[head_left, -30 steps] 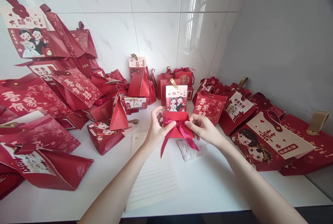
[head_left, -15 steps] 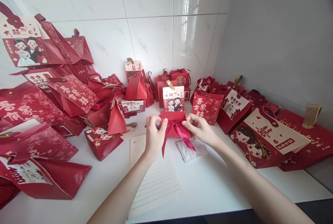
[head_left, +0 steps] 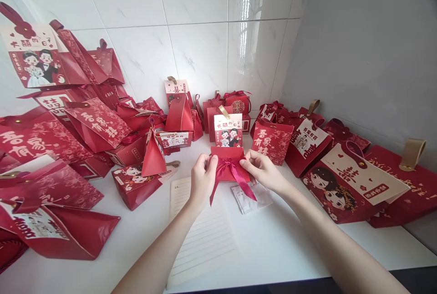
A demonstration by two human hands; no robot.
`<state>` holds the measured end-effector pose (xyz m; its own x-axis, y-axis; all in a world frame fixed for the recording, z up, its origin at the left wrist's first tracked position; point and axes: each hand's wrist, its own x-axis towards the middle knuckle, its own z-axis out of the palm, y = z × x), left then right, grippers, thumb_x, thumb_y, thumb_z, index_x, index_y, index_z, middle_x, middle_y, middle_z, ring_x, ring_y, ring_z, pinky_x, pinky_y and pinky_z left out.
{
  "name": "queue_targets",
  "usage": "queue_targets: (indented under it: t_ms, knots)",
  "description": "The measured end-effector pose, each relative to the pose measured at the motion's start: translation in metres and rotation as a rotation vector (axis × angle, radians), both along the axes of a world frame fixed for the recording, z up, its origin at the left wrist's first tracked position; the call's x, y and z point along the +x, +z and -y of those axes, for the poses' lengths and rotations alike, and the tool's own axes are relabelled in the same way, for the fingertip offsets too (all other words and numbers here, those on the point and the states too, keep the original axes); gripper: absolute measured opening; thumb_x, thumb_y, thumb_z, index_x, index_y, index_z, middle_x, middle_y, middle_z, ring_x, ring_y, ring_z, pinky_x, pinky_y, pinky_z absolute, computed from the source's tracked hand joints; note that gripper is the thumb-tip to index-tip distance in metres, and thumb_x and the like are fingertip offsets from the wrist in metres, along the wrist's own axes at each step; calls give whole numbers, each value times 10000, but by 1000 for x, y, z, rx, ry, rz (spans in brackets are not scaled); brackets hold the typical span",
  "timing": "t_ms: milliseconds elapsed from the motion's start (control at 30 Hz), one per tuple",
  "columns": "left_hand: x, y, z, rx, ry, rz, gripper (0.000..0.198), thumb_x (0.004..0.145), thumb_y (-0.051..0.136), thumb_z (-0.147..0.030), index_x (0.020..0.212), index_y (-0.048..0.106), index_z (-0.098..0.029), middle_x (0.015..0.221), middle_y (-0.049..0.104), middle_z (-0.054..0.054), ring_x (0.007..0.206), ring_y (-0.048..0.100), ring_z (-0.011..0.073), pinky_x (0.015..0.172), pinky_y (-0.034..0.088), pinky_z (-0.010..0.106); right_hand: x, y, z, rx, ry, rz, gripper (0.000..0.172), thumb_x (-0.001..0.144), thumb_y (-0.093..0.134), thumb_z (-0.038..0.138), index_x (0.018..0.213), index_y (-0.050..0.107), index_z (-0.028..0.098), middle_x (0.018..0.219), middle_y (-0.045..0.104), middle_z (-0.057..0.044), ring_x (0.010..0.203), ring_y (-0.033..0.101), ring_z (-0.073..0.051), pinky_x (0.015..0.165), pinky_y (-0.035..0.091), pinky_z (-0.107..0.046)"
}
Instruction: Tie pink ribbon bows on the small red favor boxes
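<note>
In the middle of the table stands a small red gift box (head_left: 231,152) with a dark red satin ribbon (head_left: 241,176) tied in a bow on its front; the ribbon tails hang down. At the box's left side, my left hand (head_left: 204,178) is closed, thumb and fingers pinching the left loop of the bow. My right hand (head_left: 261,169) pinches the right loop on the other side, its fingers partly behind the box. Just behind is a box with a cartoon couple (head_left: 228,131) and a gold strap. A lined sheet of paper (head_left: 201,244) lies below my left hand.
A small clear packet (head_left: 251,197) lies on the white table (head_left: 273,248) below the box. Red gift boxes are piled at the left (head_left: 75,225). More red boxes (head_left: 351,180) stand at the right, near a grey wall. A tiled wall (head_left: 198,53) rises behind.
The ribbon tails have swung slightly left. My left fingers have curled closer together beside the bow. The view has shifted a little; the box stays in place.
</note>
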<state>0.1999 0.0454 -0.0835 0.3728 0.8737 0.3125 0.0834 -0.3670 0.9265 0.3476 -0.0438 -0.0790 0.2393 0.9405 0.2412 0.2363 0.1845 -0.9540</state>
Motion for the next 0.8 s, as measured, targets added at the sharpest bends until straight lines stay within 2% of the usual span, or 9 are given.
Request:
queue_targets:
  t_ms: [167, 533, 667, 800]
  knots:
    - [2, -5, 2, 54, 37, -7, 287, 867, 413, -348, 643, 313, -199, 573, 350, -57, 532, 349, 90, 523, 305, 208, 4, 0, 0, -49, 89, -123, 351, 841, 528, 502, 720, 389, 204, 457, 467, 79, 349, 435, -70, 349, 353, -169]
    - [4, -5, 2, 69, 60, -33, 281, 875, 390, -331, 640, 299, -206, 568, 354, -55, 523, 352, 96, 526, 304, 219, 13, -6, -2, 3, 246, -314, 322, 826, 588, 446, 716, 420, 194, 497, 421, 82, 403, 367, -55, 370, 408, -161]
    - [4, -4, 4, 50, 43, -7, 282, 870, 401, -336, 640, 309, -202, 575, 352, -54, 533, 354, 93, 534, 310, 213, 13, -1, 1, -42, 206, -248, 346, 810, 586, 483, 714, 421, 195, 517, 477, 66, 398, 419, -63, 371, 411, -173]
    - [3, -5, 3, 29, 30, 33, 300, 853, 435, -366, 630, 326, -196, 582, 351, -49, 546, 361, 92, 541, 323, 208, 12, 2, 2, -85, 59, -159, 402, 753, 609, 544, 678, 421, 197, 547, 469, 53, 425, 444, -83, 374, 418, -199]
